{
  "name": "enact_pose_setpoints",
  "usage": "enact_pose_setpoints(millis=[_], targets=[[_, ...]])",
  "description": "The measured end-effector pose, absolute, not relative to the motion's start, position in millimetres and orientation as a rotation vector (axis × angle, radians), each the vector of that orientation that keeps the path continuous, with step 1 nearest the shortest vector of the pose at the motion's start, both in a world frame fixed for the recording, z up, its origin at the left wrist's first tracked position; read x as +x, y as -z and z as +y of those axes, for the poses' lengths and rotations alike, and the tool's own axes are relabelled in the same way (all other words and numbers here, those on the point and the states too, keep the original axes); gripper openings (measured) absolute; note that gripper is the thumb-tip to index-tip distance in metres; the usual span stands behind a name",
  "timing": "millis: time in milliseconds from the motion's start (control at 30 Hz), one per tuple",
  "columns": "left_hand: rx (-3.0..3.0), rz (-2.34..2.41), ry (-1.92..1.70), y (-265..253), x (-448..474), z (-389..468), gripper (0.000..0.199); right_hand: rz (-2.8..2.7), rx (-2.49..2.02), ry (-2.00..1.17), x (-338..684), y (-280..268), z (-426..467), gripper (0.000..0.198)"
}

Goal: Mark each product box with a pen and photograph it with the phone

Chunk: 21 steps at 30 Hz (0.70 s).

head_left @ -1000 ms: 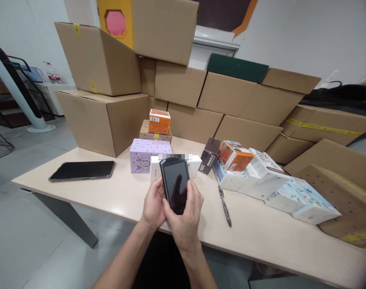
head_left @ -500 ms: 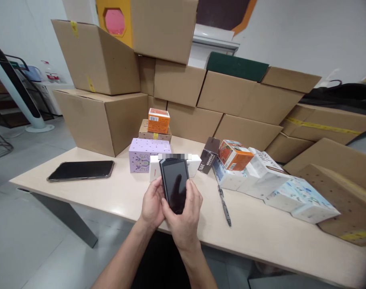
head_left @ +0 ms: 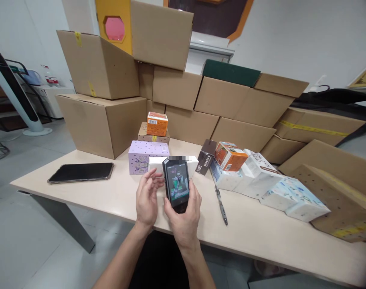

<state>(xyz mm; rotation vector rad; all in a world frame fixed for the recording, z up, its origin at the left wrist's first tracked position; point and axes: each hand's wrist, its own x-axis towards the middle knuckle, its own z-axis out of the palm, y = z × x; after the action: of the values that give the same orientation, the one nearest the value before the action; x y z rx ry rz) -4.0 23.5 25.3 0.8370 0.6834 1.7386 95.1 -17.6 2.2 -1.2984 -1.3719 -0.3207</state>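
Observation:
A black handheld phone (head_left: 177, 184) is held upright in my right hand (head_left: 185, 216), thumb along one side and fingers round the other. Its screen is lit and shows a clock over a picture. My left hand (head_left: 147, 198) is just left of the phone, fingers spread and palm turned toward it, holding nothing. Behind the phone lies a white box (head_left: 155, 162), partly hidden by it. A purple patterned box (head_left: 140, 154) stands behind my left hand. To the right of my right hand, a grey pen (head_left: 221, 206) lies on the table.
On the table (head_left: 110, 200), a second phone (head_left: 80, 172) lies at the left. An orange box (head_left: 157, 124) tops a small brown carton. A dark brown box (head_left: 207, 155), another orange box (head_left: 230, 155) and white packs (head_left: 294, 194) line the right. Large cardboard boxes (head_left: 183, 124) wall the back.
The phone's screen has gone from dark to lit. My left hand has let go of the phone and moved left, its fingers opening. The right hand still holds the phone.

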Motion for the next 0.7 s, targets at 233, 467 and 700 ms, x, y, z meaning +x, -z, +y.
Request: enact_pose_setpoints(millis=[233, 467, 700], targets=[[2.0, 1.56, -1.633, -28, -35, 46, 0.046, -1.364, -1.257, 0.366, 97, -2, -18, 0.079], [2.218, 1.684, -1.45, -18, -36, 51, 0.051, -1.278, -1.489, 0.327, 149, -11, -59, 0.082], [2.206, 1.472, -1.597, -16, -34, 51, 0.035, -1.146, -2.164, 0.267, 265, -22, -120, 0.096]])
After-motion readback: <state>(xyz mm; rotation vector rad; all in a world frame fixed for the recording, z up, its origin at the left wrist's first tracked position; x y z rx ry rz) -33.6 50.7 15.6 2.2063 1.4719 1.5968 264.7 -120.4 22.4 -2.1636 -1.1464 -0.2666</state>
